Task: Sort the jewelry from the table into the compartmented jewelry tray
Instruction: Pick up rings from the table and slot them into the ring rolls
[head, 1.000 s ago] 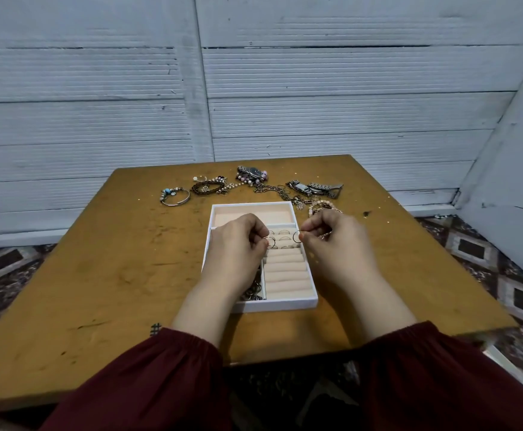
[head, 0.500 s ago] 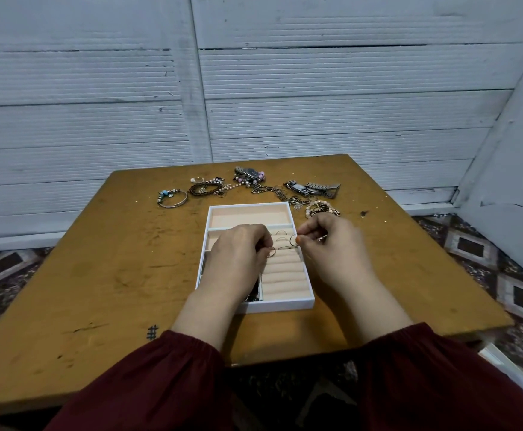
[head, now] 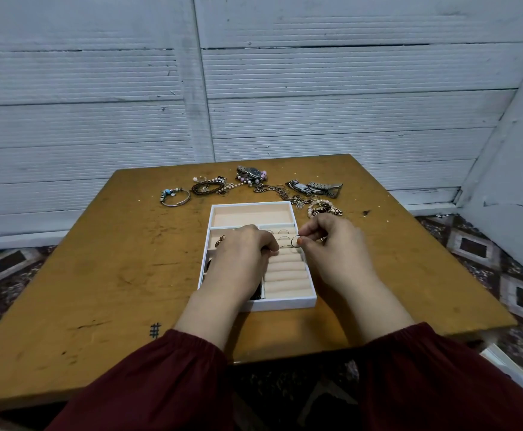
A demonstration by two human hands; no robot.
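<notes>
The white jewelry tray (head: 280, 305) with peach lining sits mid-table. My left hand (head: 241, 255) lies over its left side, fingers curled down onto the ring rolls (head: 286, 272), pinching a small ring that the fingertips mostly hide. My right hand (head: 331, 244) hovers at the tray's right edge and pinches a thin ring (head: 295, 242) between thumb and forefinger. Rings (head: 282, 232) stand in the upper rolls. A gold piece (head: 219, 241) lies in the middle left compartment. The far compartment (head: 250, 214) holds nothing.
Loose jewelry lies behind the tray: a blue-beaded bangle (head: 175, 197), a brown braided bracelet (head: 205, 188), a watch with pink beads (head: 252, 173), a chain (head: 272, 190), a silver watch (head: 314, 187), a pearl bracelet (head: 324, 207). A white wall stands behind the table (head: 98, 259).
My left hand has dipped from just above the rolls down onto them, and its ring has slipped out of sight. The right hand keeps its ring almost in place.
</notes>
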